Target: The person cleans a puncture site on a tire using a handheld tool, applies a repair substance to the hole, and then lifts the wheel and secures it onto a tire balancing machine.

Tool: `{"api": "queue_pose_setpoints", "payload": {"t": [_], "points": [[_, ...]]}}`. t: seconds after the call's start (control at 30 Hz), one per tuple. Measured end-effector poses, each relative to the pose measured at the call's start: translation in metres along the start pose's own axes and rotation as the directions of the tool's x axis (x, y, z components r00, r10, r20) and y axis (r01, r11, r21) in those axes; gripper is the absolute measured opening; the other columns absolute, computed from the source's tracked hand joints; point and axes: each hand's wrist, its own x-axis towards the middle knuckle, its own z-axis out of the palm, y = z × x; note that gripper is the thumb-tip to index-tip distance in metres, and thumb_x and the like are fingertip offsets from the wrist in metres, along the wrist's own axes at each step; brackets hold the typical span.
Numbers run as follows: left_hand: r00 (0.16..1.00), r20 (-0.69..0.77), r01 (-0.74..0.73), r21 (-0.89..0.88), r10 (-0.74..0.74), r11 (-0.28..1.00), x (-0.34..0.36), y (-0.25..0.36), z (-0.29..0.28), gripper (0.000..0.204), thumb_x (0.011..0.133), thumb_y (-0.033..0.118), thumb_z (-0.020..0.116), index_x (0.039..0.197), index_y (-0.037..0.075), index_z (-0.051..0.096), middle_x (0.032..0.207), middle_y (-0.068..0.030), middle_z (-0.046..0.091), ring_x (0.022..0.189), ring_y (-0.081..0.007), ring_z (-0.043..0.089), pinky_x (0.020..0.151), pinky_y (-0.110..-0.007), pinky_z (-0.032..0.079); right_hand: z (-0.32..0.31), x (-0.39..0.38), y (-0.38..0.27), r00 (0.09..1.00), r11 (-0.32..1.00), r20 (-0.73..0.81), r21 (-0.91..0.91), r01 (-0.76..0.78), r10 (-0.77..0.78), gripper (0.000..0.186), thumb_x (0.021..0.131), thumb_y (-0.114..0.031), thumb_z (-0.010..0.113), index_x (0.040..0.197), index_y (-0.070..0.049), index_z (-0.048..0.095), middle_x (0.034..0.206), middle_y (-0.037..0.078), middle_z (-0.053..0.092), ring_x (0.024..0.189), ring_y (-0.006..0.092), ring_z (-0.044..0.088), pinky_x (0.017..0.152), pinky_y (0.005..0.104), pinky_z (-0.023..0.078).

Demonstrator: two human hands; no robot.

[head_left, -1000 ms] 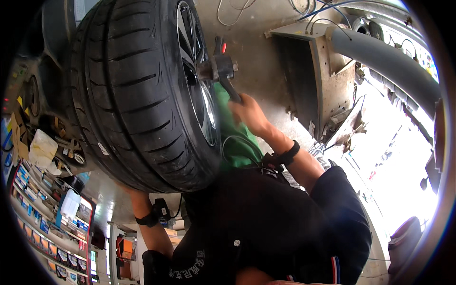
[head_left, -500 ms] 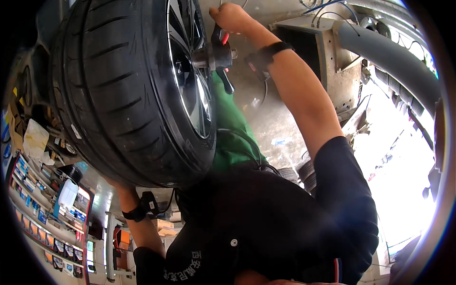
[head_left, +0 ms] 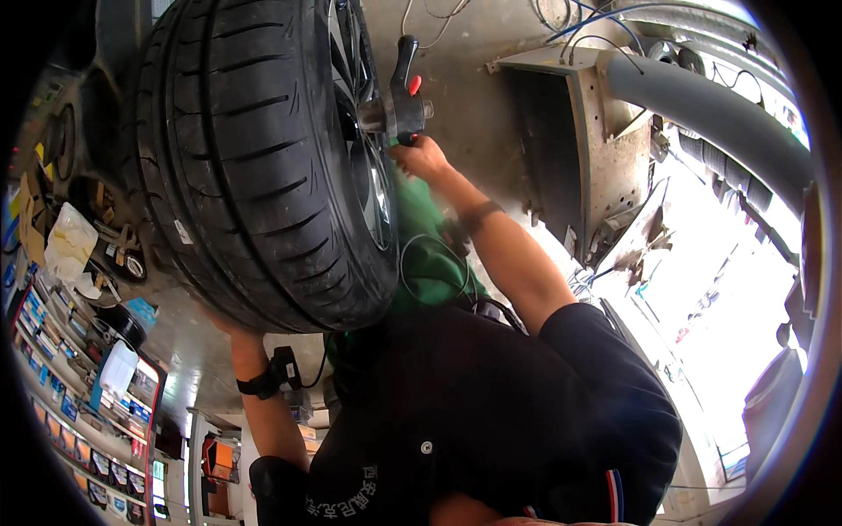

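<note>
A big black tyre (head_left: 246,158) on a spoked alloy rim (head_left: 379,188) stands upright in front of me. From the rim's centre juts a wing nut (head_left: 405,110) on a threaded shaft, its dark handles pointing up and down, with a red lever at its side. My right hand (head_left: 423,159) is closed around the lower handle. At the tyre's near lower left edge is my left hand (head_left: 230,324), against or just behind the tread. Its fingers are hidden by the tyre, so their grip does not show.
To the right stands a metal cabinet (head_left: 574,149) with a thick grey pipe (head_left: 693,101) beside it. Shelves of boxed goods (head_left: 83,421) line the lower left, with a white jug (head_left: 118,368) near them. A thin cable loops over my green trousers (head_left: 425,280).
My right hand has come down from the upper handle to the lower one. The wing nut's handles have turned slightly. The tyre sits a little further right in the view.
</note>
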Motion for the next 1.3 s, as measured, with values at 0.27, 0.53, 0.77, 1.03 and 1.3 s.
{"api": "queue_pose_setpoints", "payload": {"t": [0.27,0.53,0.77,1.03,1.3], "points": [[0.857,0.288,0.498,-0.675,-0.427,0.544,-0.067,-0.108,0.019,0.070,0.104,0.039,0.047,0.157,0.002,0.020,0.161,-0.0158,0.028,0.145,-0.0293,0.035,0.120,-0.045,0.028,-0.001,-0.054,-0.027,0.993,0.989,-0.059,0.116,-0.095,0.102,0.032,0.084,-0.035,0.068,0.086,-0.004,0.066,0.070,0.003,0.059,0.055,0.0157,0.053,0.053,0.0324,0.043],[0.731,0.529,0.600,-0.195,-0.432,0.776,-0.105,-0.075,0.067,0.060,0.106,0.033,0.044,0.155,0.002,0.028,0.159,-0.0151,0.033,0.143,-0.0297,0.038,0.119,-0.043,0.029,0.012,-0.027,-0.021,0.978,0.990,-0.167,-0.037,-0.136,0.128,0.028,0.080,-0.030,0.068,0.075,-0.002,0.066,0.068,0.006,0.065,0.060,0.0168,0.062,0.056,0.0329,0.048],[0.911,0.231,0.402,-0.299,-0.343,0.866,0.025,0.043,-0.013,0.052,0.109,0.029,0.038,0.147,-0.006,0.038,0.150,-0.0189,0.044,0.135,-0.0297,0.046,0.116,-0.039,0.033,0.009,-0.001,0.006,0.978,0.999,-0.208,-0.026,-0.037,0.030,0.030,0.079,-0.032,0.072,0.088,-0.003,0.070,0.068,0.005,0.065,0.059,0.0160,0.063,0.057,0.0329,0.050],[0.923,-0.049,0.321,-0.452,-0.382,0.833,0.104,0.165,-0.006,0.057,0.109,0.034,0.033,0.125,-0.014,0.057,0.127,-0.0220,0.063,0.116,-0.0279,0.059,0.099,-0.036,0.045,0.008,-0.033,-0.021,0.972,0.978,-0.215,-0.162,-0.129,0.093,0.045,0.079,-0.042,0.068,0.098,-0.001,0.069,0.077,0.011,0.067,0.073,0.0250,0.068,0.068,0.0387,0.054],[0.933,-0.224,0.142,-0.487,-0.280,0.862,0.015,0.117,0.033,0.059,0.106,0.035,0.028,0.130,-0.013,0.053,0.127,-0.0225,0.062,0.117,-0.0302,0.059,0.101,-0.040,0.044,0.013,-0.008,0.009,0.971,0.978,-0.235,-0.185,-0.095,0.049,0.047,0.082,-0.038,0.069,0.116,-0.005,0.070,0.085,0.009,0.071,0.076,0.0197,0.070,0.069,0.0354,0.054]]}}
